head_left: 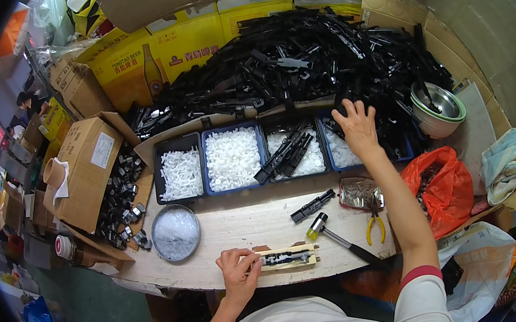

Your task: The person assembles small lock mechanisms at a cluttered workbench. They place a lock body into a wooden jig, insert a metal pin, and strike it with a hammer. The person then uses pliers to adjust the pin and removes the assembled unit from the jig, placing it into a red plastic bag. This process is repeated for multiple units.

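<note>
My left hand (pixel 239 273) rests at the near edge of the wooden bench, fingers pressing the left end of a pale wooden block (pixel 288 258) that carries a black plastic part (pixel 287 257). My right hand (pixel 356 125) is stretched far forward, fingers spread over the edge of a big heap of long black plastic parts (pixel 297 55), just above the rightmost blue tray. I cannot see anything gripped in it. A small hammer (pixel 336 236) with a black handle lies right of the block, and a loose black part (pixel 312 206) lies above it.
Several trays of white plastic pieces (pixel 232 159) stand in a row mid-bench. A round tin of white bits (pixel 176 232), yellow-handled pliers (pixel 374 223), a tin of metal clips (pixel 358 192), an orange bag (pixel 445 187), a metal bowl (pixel 439 107) and cardboard boxes (pixel 87 168) surround the bench.
</note>
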A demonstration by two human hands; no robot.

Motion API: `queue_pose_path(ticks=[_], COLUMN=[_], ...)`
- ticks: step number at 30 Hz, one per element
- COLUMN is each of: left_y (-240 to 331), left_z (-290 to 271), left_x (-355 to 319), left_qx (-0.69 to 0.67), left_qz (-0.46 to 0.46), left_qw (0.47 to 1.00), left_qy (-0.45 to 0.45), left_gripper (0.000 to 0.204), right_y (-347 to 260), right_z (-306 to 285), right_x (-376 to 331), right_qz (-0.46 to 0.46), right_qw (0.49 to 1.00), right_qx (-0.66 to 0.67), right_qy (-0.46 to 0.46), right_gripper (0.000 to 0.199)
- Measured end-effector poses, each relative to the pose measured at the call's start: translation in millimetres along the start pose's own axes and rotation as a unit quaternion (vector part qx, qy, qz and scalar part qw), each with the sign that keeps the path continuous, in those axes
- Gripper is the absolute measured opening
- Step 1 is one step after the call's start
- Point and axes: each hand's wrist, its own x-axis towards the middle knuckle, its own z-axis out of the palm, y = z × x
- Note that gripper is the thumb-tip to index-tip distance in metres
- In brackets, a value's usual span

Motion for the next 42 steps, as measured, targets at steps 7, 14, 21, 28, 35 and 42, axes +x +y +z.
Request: queue_pose_path(ticks=[7, 14, 21, 28, 35, 42], left_y=[-12, -16, -18, -22, -27, -21], left_z=[-11, -11, -22, -23, -19, -18], left_x=[-3, -4, -10, -19, -22, -17], left_qx=[-0.011, -0.041, -0.06, -0.033, -0.052, -0.035], left_qz=[-0.052, -0.078, -0.081, -0.106, -0.105, -0.095], left_qw=[0.998, 0.996, 0.994, 0.993, 0.993, 0.995], left_qy=[0.022, 0.028, 0.039, 0.034, 0.032, 0.019], left_gripper=[0.011, 0.011, 0.011, 0.013, 0.015, 0.016], right_y=[13, -103, -169, -190, -189, -193], right_z=[-14, -70, -111, -114, -120, -107], right_x=[22, -70, -146, -149, -138, -141], right_qz=[-0.129, -0.12, -0.051, -0.07, -0.091, -0.121], right_qw=[0.988, 0.929, 0.909, 0.893, 0.894, 0.893], right_qx=[0.064, 0.343, 0.382, 0.4, 0.393, 0.378], right_qy=[0.063, -0.069, -0.157, -0.191, -0.196, -0.212], right_gripper=[0.017, 0.04, 0.033, 0.035, 0.035, 0.034])
